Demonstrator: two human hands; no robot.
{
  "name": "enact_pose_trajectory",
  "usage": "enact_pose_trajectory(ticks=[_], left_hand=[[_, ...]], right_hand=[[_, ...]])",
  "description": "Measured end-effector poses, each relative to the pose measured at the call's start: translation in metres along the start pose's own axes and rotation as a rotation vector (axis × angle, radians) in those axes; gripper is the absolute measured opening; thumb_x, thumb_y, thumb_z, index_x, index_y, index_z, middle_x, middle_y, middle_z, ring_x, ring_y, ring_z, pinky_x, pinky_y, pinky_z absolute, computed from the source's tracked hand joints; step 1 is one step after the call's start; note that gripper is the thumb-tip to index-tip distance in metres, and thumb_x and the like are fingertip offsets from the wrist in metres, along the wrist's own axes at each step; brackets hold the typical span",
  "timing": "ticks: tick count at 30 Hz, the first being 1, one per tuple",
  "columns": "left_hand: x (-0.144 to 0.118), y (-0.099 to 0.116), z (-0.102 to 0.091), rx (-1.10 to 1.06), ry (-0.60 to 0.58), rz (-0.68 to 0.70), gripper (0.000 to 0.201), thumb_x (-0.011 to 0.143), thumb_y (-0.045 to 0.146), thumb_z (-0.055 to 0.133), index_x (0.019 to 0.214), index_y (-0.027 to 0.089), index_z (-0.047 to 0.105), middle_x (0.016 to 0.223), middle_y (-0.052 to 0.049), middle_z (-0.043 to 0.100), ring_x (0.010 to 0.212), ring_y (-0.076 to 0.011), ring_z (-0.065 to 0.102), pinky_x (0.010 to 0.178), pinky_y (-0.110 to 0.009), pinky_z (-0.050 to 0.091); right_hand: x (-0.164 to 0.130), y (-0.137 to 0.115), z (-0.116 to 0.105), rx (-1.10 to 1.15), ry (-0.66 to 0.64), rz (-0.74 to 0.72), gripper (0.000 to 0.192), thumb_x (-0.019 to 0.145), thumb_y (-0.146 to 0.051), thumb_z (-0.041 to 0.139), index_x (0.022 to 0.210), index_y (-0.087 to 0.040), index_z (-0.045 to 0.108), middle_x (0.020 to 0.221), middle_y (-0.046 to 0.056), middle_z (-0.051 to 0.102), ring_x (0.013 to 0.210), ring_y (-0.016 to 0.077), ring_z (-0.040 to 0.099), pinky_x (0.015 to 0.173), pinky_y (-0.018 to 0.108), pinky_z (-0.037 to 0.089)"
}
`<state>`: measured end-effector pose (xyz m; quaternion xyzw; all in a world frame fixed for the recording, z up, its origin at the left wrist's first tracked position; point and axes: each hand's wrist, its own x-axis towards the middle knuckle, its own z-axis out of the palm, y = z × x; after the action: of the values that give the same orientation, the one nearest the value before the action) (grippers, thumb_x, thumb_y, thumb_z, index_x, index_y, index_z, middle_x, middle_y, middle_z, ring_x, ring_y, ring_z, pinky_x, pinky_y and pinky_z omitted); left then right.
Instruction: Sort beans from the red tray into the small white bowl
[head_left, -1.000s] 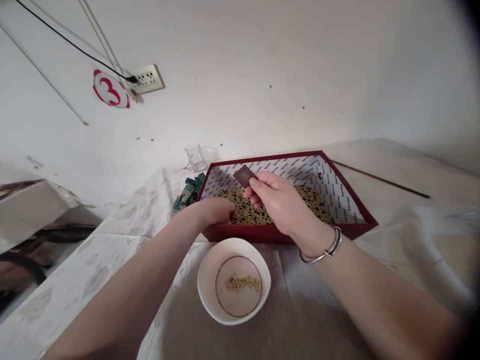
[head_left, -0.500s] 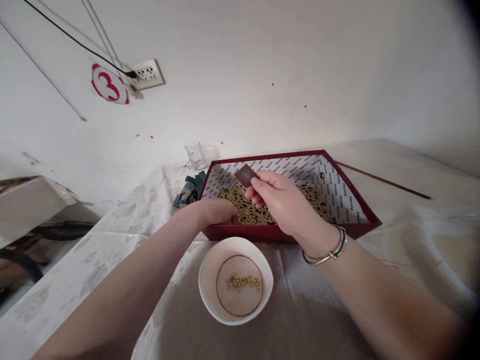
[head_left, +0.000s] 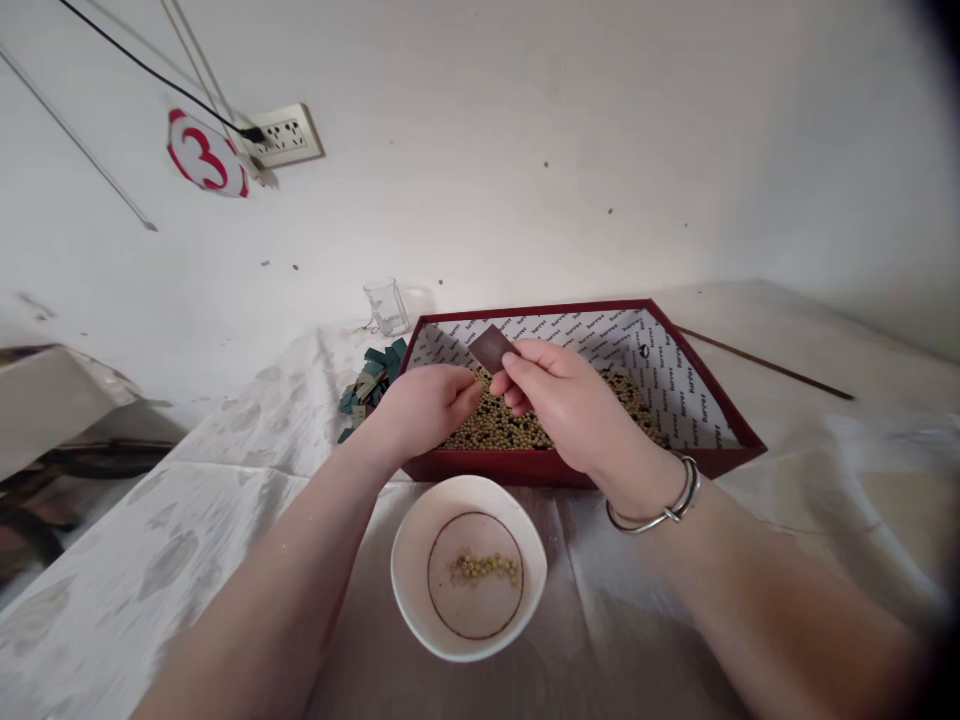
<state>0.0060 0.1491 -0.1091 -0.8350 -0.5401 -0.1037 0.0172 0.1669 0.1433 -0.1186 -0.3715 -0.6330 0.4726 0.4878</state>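
Over a dark red box [head_left: 525, 466] lined with printed paper, my right hand [head_left: 559, 395] pinches a small dark brown card [head_left: 491, 348] between thumb and fingers. My left hand [head_left: 431, 405] is closed just left of it, thumb against the fingers above the box's near left part; whatever lies in its fingertips is too small to make out. Many small yellowish and black beads [head_left: 499, 425] cover the floor of the box. A white bowl [head_left: 409, 570] stands in front of it, with a little cluster of yellowish beads [head_left: 487, 568] at its bottom.
Left of the box lies a pile of dark green pieces [head_left: 373, 378], with a clear glass mug [head_left: 386, 305] behind. A thin brown stick [head_left: 772, 364] rests on the table to the right. On the wall is a socket [head_left: 289, 135] with a plugged black cable.
My left hand has risen out of the beads and come up close to the brown card, its fingers closed. The right hand keeps its hold on the card, almost still.
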Motion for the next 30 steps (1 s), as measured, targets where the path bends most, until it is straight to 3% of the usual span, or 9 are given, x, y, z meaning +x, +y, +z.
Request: enact_pose_trajectory(ticks=[9, 11, 15, 21, 30], left_hand=[[-0.012, 0.000, -0.001, -0.002, 0.545, -0.083, 0.022, 0.087, 0.028, 0.040, 0.082, 0.018, 0.059, 0.082, -0.004, 0.062, 0.076, -0.0147, 0.054, 0.067, -0.028, 0.040], [-0.014, -0.001, 0.000, -0.015, 0.662, -0.046, 0.018, 0.086, 0.026, 0.044, 0.088, 0.018, 0.060, 0.087, -0.004, 0.062, 0.080, -0.0147, 0.056, 0.072, -0.028, 0.043], [-0.019, -0.002, 0.002, 0.022, 0.874, 0.155, 0.017, 0.082, 0.022, 0.054, 0.096, 0.020, 0.062, 0.091, -0.005, 0.062, 0.084, -0.0149, 0.056, 0.076, -0.029, 0.046], [-0.021, 0.000, 0.002, 0.148, 0.821, 0.354, 0.025, 0.079, 0.019, 0.059, 0.104, 0.021, 0.060, 0.091, -0.004, 0.064, 0.083, -0.0160, 0.056, 0.074, -0.032, 0.047], [-0.020, 0.002, 0.003, 0.152, 0.781, 0.375, 0.026, 0.081, 0.018, 0.056, 0.107, 0.022, 0.059, 0.094, -0.004, 0.065, 0.083, -0.0161, 0.055, 0.073, -0.033, 0.049]], right_hand=[[0.003, 0.006, 0.000, -0.046, 0.006, 0.001, 0.022, 0.085, -0.027, 0.043, 0.068, -0.019, 0.054, 0.068, 0.001, 0.059, 0.058, 0.0111, 0.050, 0.054, 0.025, 0.040], [0.003, 0.007, 0.001, -0.060, -0.003, 0.011, 0.021, 0.085, -0.026, 0.043, 0.069, -0.020, 0.055, 0.069, 0.001, 0.060, 0.058, 0.0116, 0.050, 0.053, 0.025, 0.040], [0.002, 0.007, 0.001, -0.084, -0.043, 0.018, 0.022, 0.084, -0.026, 0.043, 0.067, -0.019, 0.055, 0.068, 0.002, 0.060, 0.057, 0.0120, 0.050, 0.052, 0.025, 0.039], [-0.001, 0.005, 0.001, -0.090, -0.115, -0.016, 0.021, 0.085, -0.028, 0.043, 0.071, -0.020, 0.055, 0.066, 0.000, 0.057, 0.059, 0.0122, 0.050, 0.053, 0.025, 0.039], [0.000, 0.005, -0.001, -0.073, -0.158, -0.061, 0.021, 0.086, -0.031, 0.044, 0.071, -0.020, 0.054, 0.068, -0.001, 0.055, 0.060, 0.0121, 0.049, 0.054, 0.024, 0.038]])
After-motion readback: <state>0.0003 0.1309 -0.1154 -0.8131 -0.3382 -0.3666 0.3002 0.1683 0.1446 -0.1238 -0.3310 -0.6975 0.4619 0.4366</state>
